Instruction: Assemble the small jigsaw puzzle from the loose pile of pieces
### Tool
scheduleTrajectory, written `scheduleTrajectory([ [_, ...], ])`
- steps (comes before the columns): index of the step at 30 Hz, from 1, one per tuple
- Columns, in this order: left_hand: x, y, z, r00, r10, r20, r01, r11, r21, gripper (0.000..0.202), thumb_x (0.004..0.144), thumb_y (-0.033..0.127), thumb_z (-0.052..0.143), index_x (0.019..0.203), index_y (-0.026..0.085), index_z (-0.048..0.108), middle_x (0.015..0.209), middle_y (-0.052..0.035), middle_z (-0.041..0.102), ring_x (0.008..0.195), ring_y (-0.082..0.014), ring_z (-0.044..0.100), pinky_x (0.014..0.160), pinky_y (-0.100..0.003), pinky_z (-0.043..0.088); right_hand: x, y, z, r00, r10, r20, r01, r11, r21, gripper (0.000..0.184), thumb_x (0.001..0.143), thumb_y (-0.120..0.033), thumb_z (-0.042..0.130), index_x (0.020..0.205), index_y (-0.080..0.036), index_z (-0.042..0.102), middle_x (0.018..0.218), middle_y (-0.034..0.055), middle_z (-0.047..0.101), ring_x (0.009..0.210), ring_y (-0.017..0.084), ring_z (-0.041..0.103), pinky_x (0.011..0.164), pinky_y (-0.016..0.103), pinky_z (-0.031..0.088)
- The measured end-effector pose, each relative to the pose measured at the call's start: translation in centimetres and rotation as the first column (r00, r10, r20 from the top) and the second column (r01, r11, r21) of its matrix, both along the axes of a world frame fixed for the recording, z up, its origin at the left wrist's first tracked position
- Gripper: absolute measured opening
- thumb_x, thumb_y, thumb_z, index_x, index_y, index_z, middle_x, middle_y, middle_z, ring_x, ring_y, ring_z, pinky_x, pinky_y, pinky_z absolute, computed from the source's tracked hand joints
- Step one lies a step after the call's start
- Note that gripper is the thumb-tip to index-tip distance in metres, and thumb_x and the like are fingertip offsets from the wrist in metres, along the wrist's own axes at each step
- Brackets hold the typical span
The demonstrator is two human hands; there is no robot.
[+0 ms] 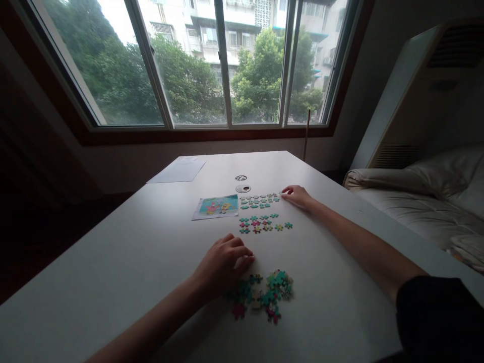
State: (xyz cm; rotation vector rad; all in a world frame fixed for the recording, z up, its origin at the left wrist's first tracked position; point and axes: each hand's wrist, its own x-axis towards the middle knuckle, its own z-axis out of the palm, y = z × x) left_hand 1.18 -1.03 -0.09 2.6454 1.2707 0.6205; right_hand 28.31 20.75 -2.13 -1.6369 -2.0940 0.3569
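My right hand (297, 195) reaches to the right end of the upper rows of puzzle pieces (260, 201), its fingertips pinched at a small piece on the table. Nearer to me, my left hand (227, 255) hovers low over the table, thumb and fingers closed together; a pale speck shows at the tips, too small to make out. Just beyond it lie more spaced rows of teal, pink and yellow pieces (256, 223). A loose pile of puzzle pieces (279, 285) sits in front, partly hidden by my left hand. Left of the rows lies a picture sheet (217, 206) with cartoon figures.
The white table (151, 262) runs toward the window. Two round grommets (243, 189) are set in its top beyond the rows. A paper sheet (177, 170) lies at the far left edge. A pale sofa (419, 191) stands at the right.
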Motion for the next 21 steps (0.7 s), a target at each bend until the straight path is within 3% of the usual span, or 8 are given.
scheduleTrajectory([
  [5, -0.1, -0.2, 0.3, 1.0, 0.02, -0.024, -0.019, 0.999, 0.045, 0.024, 0.085, 0.022, 0.044, 0.069, 0.016, 0.061, 0.074, -0.0052, 0.06, 0.072, -0.0163, 0.049, 0.067, -0.03, 0.042, -0.4, 1.2, 0.1, 1.0, 0.003, 0.012, -0.002, 0.998, -0.056, 0.03, 0.068, -0.037, 0.063, 0.09, -0.017, 0.067, 0.081, 0.0054, 0.065, 0.069, 0.014, 0.057, 0.06, 0.021, 0.039],
  [12, -0.3, -0.3, 0.2, 0.999, 0.042, -0.03, -0.04, 0.997, 0.06, 0.018, 0.084, 0.022, 0.044, 0.078, 0.018, 0.06, 0.079, -0.0045, 0.06, 0.077, -0.0176, 0.05, 0.069, -0.031, 0.042, -0.4, 1.4, 0.6, 1.0, 0.018, 0.023, -0.016, 0.996, -0.092, 0.03, 0.067, -0.033, 0.064, 0.091, -0.016, 0.067, 0.082, 0.0055, 0.066, 0.066, 0.012, 0.057, 0.058, 0.02, 0.039],
  [17, -0.3, -0.2, 0.1, 0.997, 0.06, -0.051, -0.058, 0.998, 0.04, 0.016, 0.083, 0.022, 0.046, 0.087, 0.019, 0.061, 0.084, -0.0046, 0.061, 0.08, -0.0189, 0.051, 0.07, -0.032, 0.043, -0.8, -0.2, 1.2, 0.999, 0.028, 0.032, -0.028, 1.0, -0.005, 0.028, 0.069, -0.03, 0.061, 0.092, -0.014, 0.066, 0.08, 0.0068, 0.065, 0.067, 0.014, 0.056, 0.06, 0.022, 0.039],
  [21, 0.2, 0.3, -0.3, 0.991, 0.106, -0.084, -0.104, 0.994, 0.024, 0.016, 0.082, 0.029, 0.049, 0.085, 0.019, 0.062, 0.082, -0.0049, 0.06, 0.079, -0.0201, 0.051, 0.069, -0.034, 0.043, -1.9, -2.9, 1.7, 0.993, 0.111, 0.029, -0.113, 0.987, 0.111, 0.022, 0.075, -0.029, 0.055, 0.089, -0.016, 0.065, 0.08, 0.0045, 0.063, 0.067, 0.012, 0.054, 0.063, 0.022, 0.039],
])
